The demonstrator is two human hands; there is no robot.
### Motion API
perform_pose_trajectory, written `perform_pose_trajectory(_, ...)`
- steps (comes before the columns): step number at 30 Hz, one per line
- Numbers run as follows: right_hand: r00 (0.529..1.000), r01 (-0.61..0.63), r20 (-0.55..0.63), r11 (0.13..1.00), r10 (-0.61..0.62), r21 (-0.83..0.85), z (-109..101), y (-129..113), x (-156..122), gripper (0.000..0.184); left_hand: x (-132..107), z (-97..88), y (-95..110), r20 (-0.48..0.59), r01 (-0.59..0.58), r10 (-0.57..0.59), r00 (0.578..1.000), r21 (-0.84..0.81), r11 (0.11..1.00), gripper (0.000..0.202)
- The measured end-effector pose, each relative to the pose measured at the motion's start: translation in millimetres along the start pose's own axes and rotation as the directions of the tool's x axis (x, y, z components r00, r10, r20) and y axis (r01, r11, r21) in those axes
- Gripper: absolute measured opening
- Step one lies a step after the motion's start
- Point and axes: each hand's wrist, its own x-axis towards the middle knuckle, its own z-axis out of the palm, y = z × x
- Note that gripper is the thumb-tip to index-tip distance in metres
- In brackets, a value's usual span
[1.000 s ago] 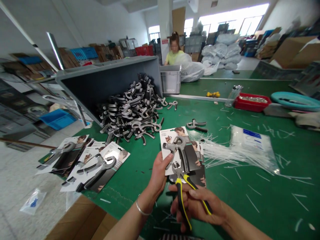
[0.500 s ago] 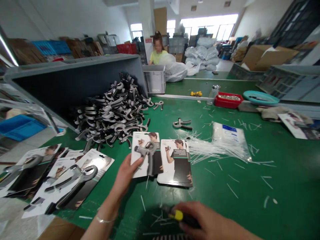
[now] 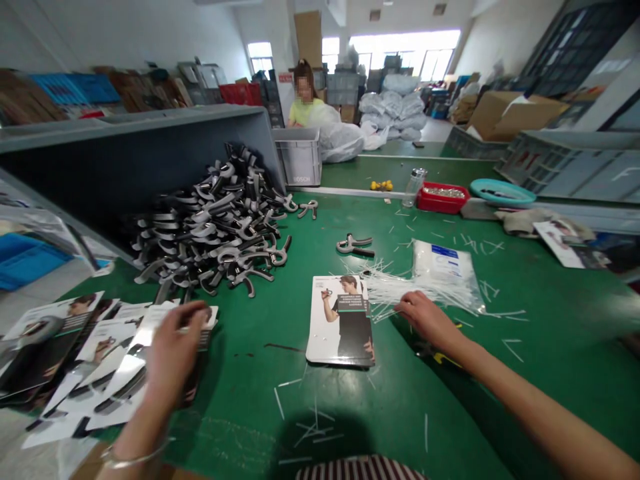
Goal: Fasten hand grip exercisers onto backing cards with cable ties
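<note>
My left hand (image 3: pixel 173 350), smeared by motion, hovers over printed cards (image 3: pixel 103 333) with hand grips on them at the left; whether it holds anything is hidden. My right hand (image 3: pixel 427 319) has its fingers pinched at the ends of white cable ties (image 3: pixel 387 291), closed on them as far as I can see. Below my right forearm lie cutters with yellow on the handles (image 3: pixel 447 360), partly covered. Between my hands rests a stack of printed cards (image 3: pixel 340 323). One loose grey-black hand grip (image 3: pixel 355 245) lies beyond the stack.
A tipped grey crate (image 3: pixel 150 120) spills a heap of hand grips (image 3: pixel 215 227) at the left. A plastic bag of ties (image 3: pixel 445 270), a red tray (image 3: pixel 443 199), a glass bottle (image 3: pixel 414 187) and a turquoise dish (image 3: pixel 503 191) stand rightward. A person (image 3: pixel 305 100) works behind.
My left hand has moved left from beside the stack, over the cards with grips. My right hand has let go of the cutters and reached forward to the ties.
</note>
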Motion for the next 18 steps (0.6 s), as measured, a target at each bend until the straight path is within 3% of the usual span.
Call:
perform_pose_trajectory(3, 0.999, 0.007, 0.042, 1.000, -0.006, -0.024, 9.2, -4.2, 38.9, 0.022, -18.0, 85.2, 54.7, 0.294, 0.046, 0.081, 0.952, -0.399, 0.916, 0.044)
perform_pose_trajectory(6, 0.998, -0.038, 0.053, 0.999, 0.036, 0.035, 13.2, 3.4, 50.6, 0.019, -39.0, 148.1, 84.6, 0.387, 0.022, 0.161, 0.908, -0.429, 0.903, 0.053)
perform_pose_trajectory(8, 0.995, -0.093, 0.038, 0.994, 0.091, 0.062, 10.4, 12.8, 50.8, 0.018, -45.5, 168.9, 87.0, 0.409, 0.000, 0.189, 0.893, -0.419, 0.908, 0.048)
perform_pose_trajectory(11, 0.978, -0.207, 0.030, 0.964, 0.205, 0.166, 1.9, 26.4, 50.3, 0.016, -40.4, 174.7, 77.5, 0.445, 0.110, 0.135, 0.885, -0.482, 0.869, 0.048)
perform_pose_trajectory(14, 0.962, -0.273, 0.085, 0.901, 0.260, 0.337, -6.6, 28.9, 53.3, 0.017, -28.8, 163.2, 70.7, 0.379, 0.111, 0.092, 0.921, -0.481, 0.870, 0.047)
perform_pose_trajectory(16, 0.941, -0.335, 0.160, 0.749, 0.298, 0.572, -11.9, 21.4, 56.5, 0.020, -24.3, 151.1, 71.3, 0.307, 0.106, 0.055, 0.950, -0.484, 0.869, 0.047)
perform_pose_trajectory(18, 0.917, -0.378, 0.246, 0.482, 0.315, 0.790, -17.0, 7.8, 59.8, 0.025, -23.9, 138.9, 73.8, 0.360, 0.217, 0.000, 0.933, -0.562, 0.799, 0.053)
